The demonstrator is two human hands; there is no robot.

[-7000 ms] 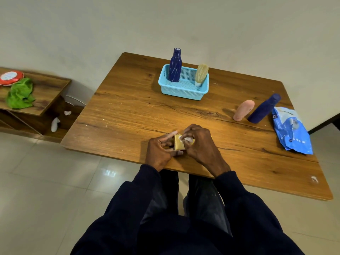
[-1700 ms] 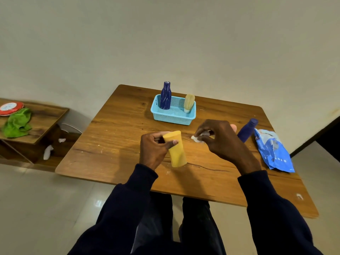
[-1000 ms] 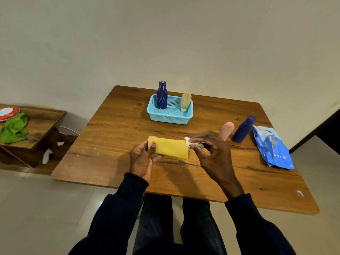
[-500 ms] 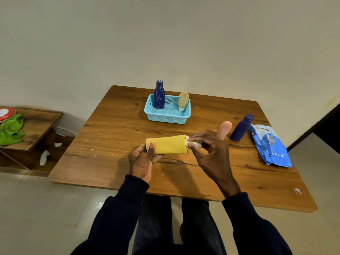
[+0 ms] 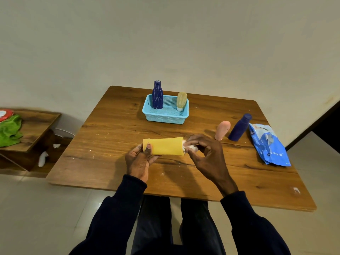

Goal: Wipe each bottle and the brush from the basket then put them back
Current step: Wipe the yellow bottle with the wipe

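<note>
Yellow bottle (image 5: 164, 148) is lying sideways in mid-air just above the wooden table (image 5: 110, 135), near the front edge. It's a plain, smooth, slightly tapered tube shape, no label I can make out. Left hand (image 5: 138, 162) grips its left end, thumb on top and fingers curled underneath. Right hand (image 5: 207, 157) pinches a crumpled white wipe (image 5: 191, 147) and has it pressed right against the bottle's right end.

Light blue basket (image 5: 165, 117) sits further back on the table, well apart from the hands. Inside it, a dark blue bottle (image 5: 157, 96) with pale streaks stands upright at the left side, and the brush (image 5: 181, 100) stands at the right, cream bristles up, white base down.

Off to the right, outside the basket, a pink bottle (image 5: 222, 130) and a navy bottle (image 5: 239, 127) stand just beside each other, with a blue packet (image 5: 268, 146) lying flat next to the navy one.
</note>
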